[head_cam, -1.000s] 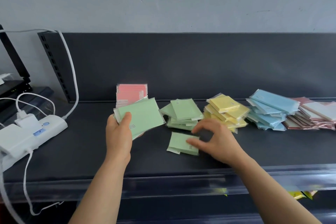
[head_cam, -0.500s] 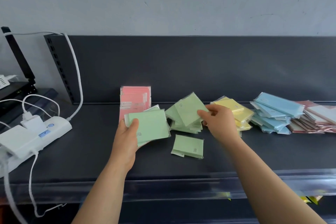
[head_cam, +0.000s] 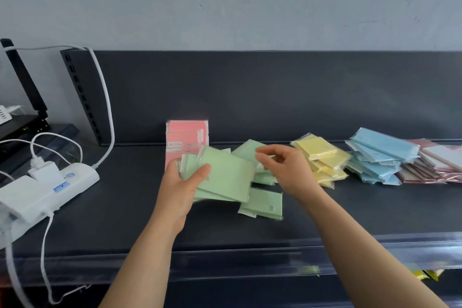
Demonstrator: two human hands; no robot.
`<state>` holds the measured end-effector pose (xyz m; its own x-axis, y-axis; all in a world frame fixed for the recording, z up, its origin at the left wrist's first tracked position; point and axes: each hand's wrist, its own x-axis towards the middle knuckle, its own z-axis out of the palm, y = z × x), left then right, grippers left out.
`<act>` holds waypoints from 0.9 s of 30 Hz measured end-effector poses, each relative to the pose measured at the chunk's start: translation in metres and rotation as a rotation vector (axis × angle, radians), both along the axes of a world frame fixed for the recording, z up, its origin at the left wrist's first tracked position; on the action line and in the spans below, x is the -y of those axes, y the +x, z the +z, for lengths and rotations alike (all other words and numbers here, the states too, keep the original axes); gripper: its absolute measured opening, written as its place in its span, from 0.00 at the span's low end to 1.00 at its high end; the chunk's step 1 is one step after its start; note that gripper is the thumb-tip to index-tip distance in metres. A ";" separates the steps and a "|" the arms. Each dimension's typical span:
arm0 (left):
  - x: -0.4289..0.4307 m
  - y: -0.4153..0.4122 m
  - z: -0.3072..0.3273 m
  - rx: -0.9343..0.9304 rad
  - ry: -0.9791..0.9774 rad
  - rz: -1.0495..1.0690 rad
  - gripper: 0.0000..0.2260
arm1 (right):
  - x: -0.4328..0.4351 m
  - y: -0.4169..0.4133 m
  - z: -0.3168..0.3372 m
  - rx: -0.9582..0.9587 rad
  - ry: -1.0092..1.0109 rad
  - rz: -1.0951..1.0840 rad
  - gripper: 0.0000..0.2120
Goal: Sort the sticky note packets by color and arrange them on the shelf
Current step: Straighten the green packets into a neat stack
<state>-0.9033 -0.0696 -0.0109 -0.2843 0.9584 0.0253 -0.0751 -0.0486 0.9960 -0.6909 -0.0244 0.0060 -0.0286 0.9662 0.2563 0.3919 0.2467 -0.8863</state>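
Observation:
My left hand grips a fanned stack of green sticky note packets, thumb on the top one, above the dark shelf. My right hand hovers at the stack's right edge with loosely curled fingers and holds nothing that I can see. Behind it lies the loose green pile, partly hidden. A single green packet lies flat in front. Pink packets stand upright against the back panel, behind the held stack. To the right lie a yellow pile, a blue pile and a dark pink pile.
A white power strip with plugs and white cables occupies the shelf's left end. A clear plastic rail runs along the front edge. A black device stands at far left.
My right hand lifted a green packet from the pile and carried it left onto the stack in my left hand. The left hand moved slightly right with its stack.

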 end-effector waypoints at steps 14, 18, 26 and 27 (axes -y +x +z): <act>-0.002 -0.021 0.001 0.045 0.063 0.283 0.08 | -0.011 -0.009 -0.004 0.640 0.061 -0.012 0.26; 0.000 -0.021 0.000 0.005 0.078 0.277 0.10 | -0.012 -0.011 -0.002 0.680 -0.014 0.023 0.30; 0.001 -0.025 -0.004 0.040 0.086 0.182 0.15 | 0.001 -0.007 0.003 0.082 -0.072 0.007 0.08; 0.002 -0.024 -0.003 0.062 0.086 0.165 0.15 | 0.005 -0.007 0.004 -0.021 -0.099 0.035 0.07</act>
<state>-0.9268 -0.0712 -0.0143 -0.4407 0.8938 0.0828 -0.1206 -0.1503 0.9813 -0.6975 -0.0292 0.0101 -0.0580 0.9854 0.1602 0.3654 0.1703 -0.9151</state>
